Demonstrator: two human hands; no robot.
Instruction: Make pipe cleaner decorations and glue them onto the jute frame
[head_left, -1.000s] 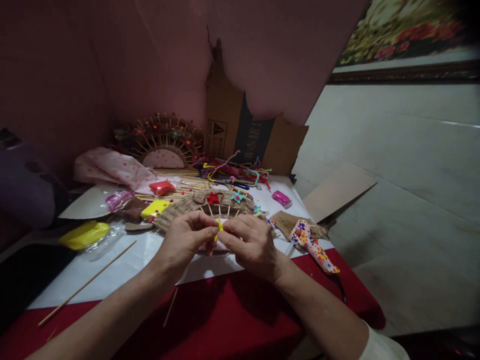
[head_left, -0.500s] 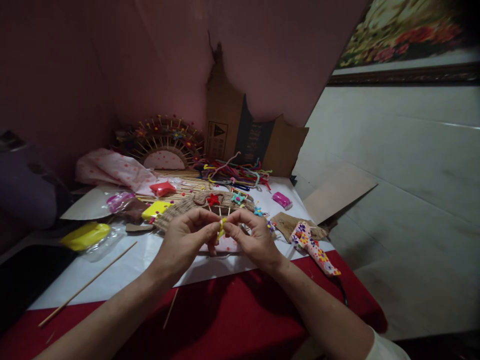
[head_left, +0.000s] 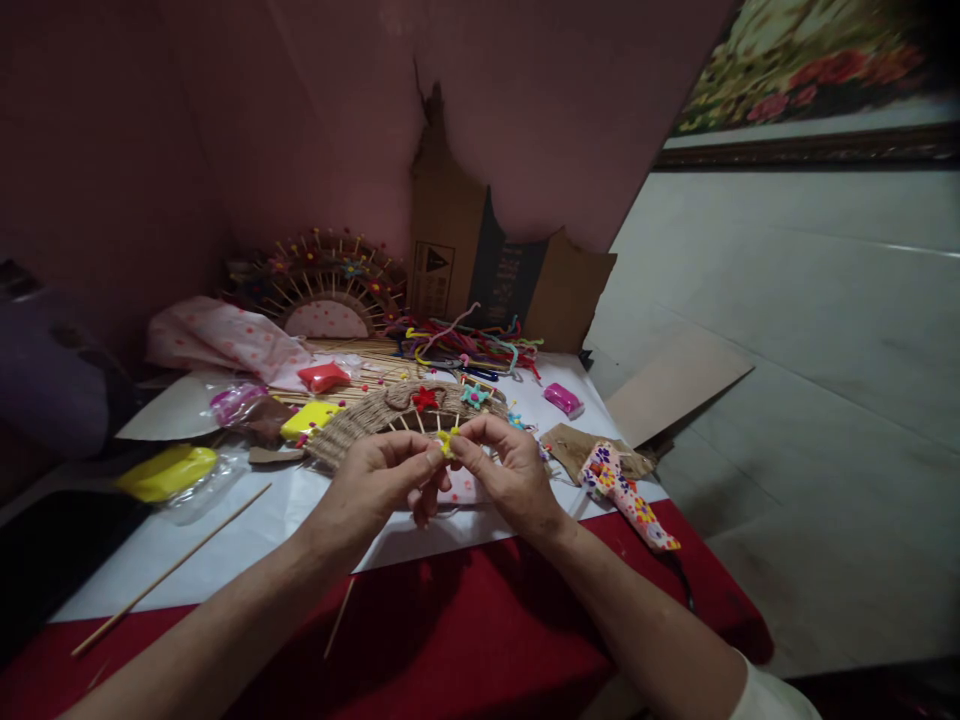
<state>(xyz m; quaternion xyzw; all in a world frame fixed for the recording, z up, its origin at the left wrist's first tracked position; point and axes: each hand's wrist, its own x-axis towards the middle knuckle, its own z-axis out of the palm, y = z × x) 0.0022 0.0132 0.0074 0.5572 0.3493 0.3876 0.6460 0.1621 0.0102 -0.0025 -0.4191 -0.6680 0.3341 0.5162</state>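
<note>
A small yellow pipe cleaner flower is pinched between both hands at the centre. My left hand grips its left side with thumb and forefinger, the other fingers curled below. On its right side, the thumb and forefinger of my right hand are closed. Just behind the hands lies a half-round piece wrapped in brown twine, with thin sticks along its inner edge. A red flower and a turquoise flower sit on its band. My fingers partly cover its lower part.
Tangled pipe cleaners lie behind, before torn cardboard. A finished-looking fan piece leans at the wall. Yellow clay packets and a loose stick are left; a flower-patterned glue gun lies right.
The yellow flower has turned in my fingers, so its petals now show more plainly. Both hands stay almost where they were, still pinching it.
</note>
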